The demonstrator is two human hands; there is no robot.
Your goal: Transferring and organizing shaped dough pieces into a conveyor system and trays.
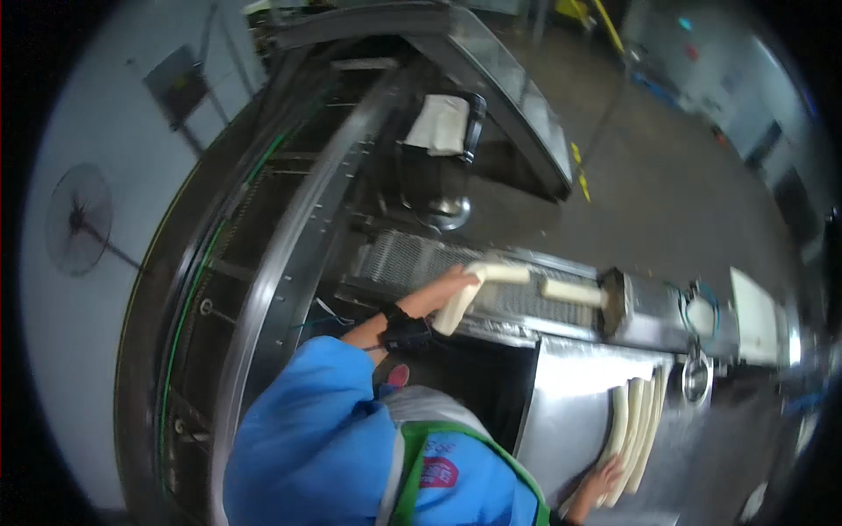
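Table [561, 416] at four o'clock, conveyor [412, 259] central.
Left hand [456, 280] grips pale roll [455, 310] mid-bend, likely against sagging; right hand [601, 479], grip unclear, touches long rolls [633, 425].

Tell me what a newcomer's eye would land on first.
Likely the row of long pale rolls on the steel table at lower right, where the right hand touches one. Next, the left hand near the middle, touching a pale piece by the mesh conveyor, and the blue clothing at lower centre.
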